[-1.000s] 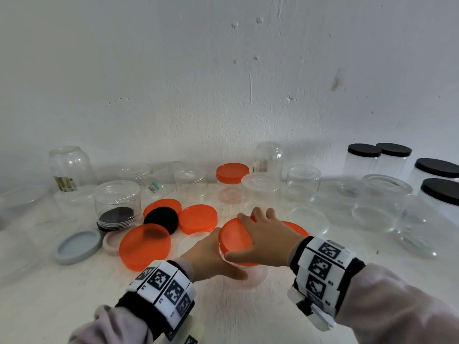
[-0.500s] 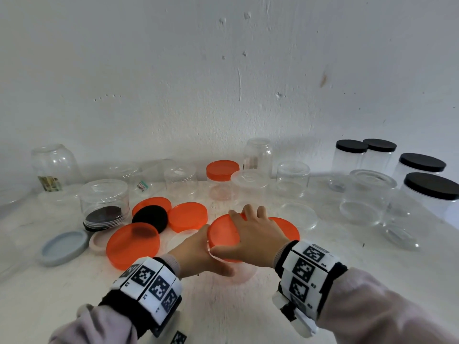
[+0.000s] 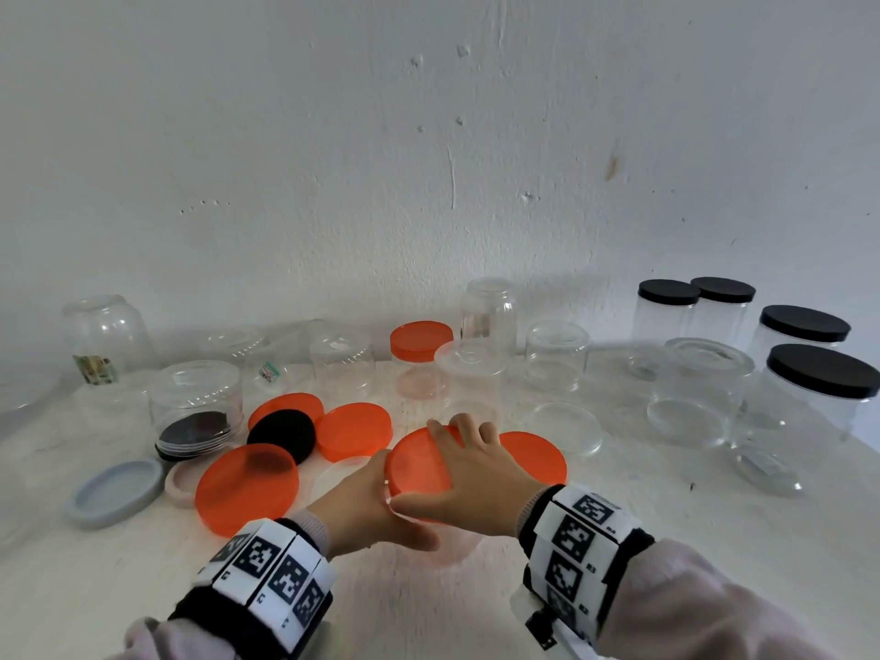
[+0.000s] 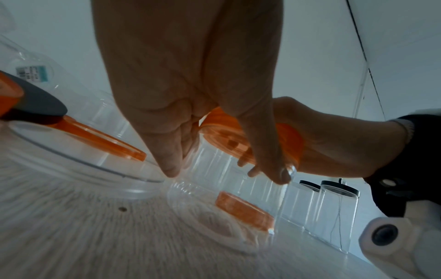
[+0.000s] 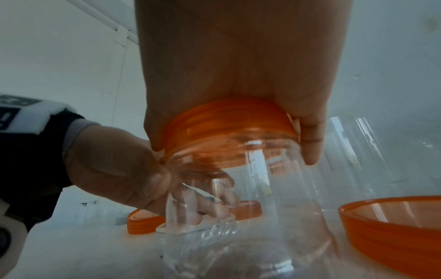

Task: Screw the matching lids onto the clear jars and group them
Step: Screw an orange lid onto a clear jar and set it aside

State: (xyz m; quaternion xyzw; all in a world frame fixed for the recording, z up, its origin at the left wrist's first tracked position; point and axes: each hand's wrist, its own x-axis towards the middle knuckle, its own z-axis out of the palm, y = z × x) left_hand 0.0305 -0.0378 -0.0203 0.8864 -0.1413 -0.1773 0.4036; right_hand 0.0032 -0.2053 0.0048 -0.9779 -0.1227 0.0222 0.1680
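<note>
At counter (image 3: pixel 476 607) centre, left hand (image 3: pixel 366 507) grips the clear jar (image 5: pixel 238 217), right hand (image 3: pixel 481 473) cups the orange lid (image 3: pixel 416 464); tilted seating risks cross-threading, toppling jars at 12 o'clock.

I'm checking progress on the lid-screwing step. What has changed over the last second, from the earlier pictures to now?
Very little. The right hand still grips the orange lid on the clear jar, which the left hand still holds; no clear turn shows. The loose lids and black-lidded jars stay put.
</note>
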